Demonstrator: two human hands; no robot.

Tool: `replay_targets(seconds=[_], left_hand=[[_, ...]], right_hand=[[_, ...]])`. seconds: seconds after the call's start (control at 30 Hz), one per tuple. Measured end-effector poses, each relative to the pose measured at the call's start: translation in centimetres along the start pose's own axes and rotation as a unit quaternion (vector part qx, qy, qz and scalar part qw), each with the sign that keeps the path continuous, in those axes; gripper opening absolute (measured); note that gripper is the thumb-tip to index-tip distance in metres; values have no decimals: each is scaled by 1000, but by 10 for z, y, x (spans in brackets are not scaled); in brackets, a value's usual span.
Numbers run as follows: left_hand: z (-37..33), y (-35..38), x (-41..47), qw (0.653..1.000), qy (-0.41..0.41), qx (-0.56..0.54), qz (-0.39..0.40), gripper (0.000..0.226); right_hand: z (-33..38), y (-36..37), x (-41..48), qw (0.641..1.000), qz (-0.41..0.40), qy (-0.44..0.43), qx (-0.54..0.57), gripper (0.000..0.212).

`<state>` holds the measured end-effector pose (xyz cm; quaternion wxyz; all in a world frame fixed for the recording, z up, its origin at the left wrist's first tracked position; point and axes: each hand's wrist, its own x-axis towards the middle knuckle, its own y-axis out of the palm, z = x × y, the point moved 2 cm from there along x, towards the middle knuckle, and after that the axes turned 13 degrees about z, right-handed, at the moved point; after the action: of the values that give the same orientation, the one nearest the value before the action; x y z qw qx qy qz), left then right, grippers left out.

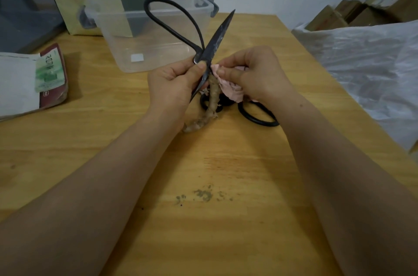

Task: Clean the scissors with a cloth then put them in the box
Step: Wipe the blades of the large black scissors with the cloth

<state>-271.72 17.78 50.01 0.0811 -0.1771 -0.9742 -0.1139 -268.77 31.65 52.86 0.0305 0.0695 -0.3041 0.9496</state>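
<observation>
Wiping is the step in hand: the scissors [217, 37] stand open above mid-table [226, 162], one blade tip pointing far and right. The left hand [172, 85] pinches them by the pivot, and the right hand [257, 70] bunches the pink cloth [233, 91] against the blade. Next, I'd guess, they want closing and lowering into the clear box [117, 49] just beyond. A second pair [241, 110] lies beneath the hands.

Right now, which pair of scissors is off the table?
The raised pair, gripped in the left hand, blade tip up by the box; the other pair lies flat under the right hand.
</observation>
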Motion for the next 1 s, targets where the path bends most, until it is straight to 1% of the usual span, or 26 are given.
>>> replay_targets(seconds=[0.07,0.17,0.23,0.33,0.4,0.43,0.57,0.7,0.77,0.87,0.9,0.93,1.0], left_hand=[[0,-1,0,1000,-6,-8,-2,16],[-2,0,-1,1000,-8,-9,-1,16],[-4,0,0,1000,-4,-1,-9,18],[-4,0,0,1000,-5,4,-17,17],[-4,1,-1,1000,-4,4,-16,15],[-4,2,-2,1000,-2,3,-13,14],[-3,2,-1,1000,7,-1,-14,12],[-2,3,0,1000,6,4,-11,15],[-1,2,0,1000,-3,0,-25,18],[-1,0,1,999,-15,0,-38,19],[-1,-1,0,999,-18,2,-39,19],[-2,-1,0,999,-18,4,-39,20],[-3,-1,0,999,-15,3,-34,19]], right_hand=[[-6,-5,-1,999,17,13,-36,15],[-13,-9,-6,995,41,34,-79,11],[-12,-11,-8,995,-2,18,-95,9],[-3,-15,-10,994,-105,-37,-19,13],[4,-7,-10,988,-127,-76,-53,13],[5,-1,-8,985,-126,-88,-75,12],[2,13,-1,983,-109,-106,-106,10],[-2,9,-2,981,-62,-104,-150,10],[-3,6,-3,977,-30,-85,-194,12],[-9,1,-1,963,33,-12,-268,14],[-9,1,-2,963,29,-9,-269,15],[-7,1,-3,967,2,-29,-251,14],[-1,4,-5,974,-72,-98,-193,11]])
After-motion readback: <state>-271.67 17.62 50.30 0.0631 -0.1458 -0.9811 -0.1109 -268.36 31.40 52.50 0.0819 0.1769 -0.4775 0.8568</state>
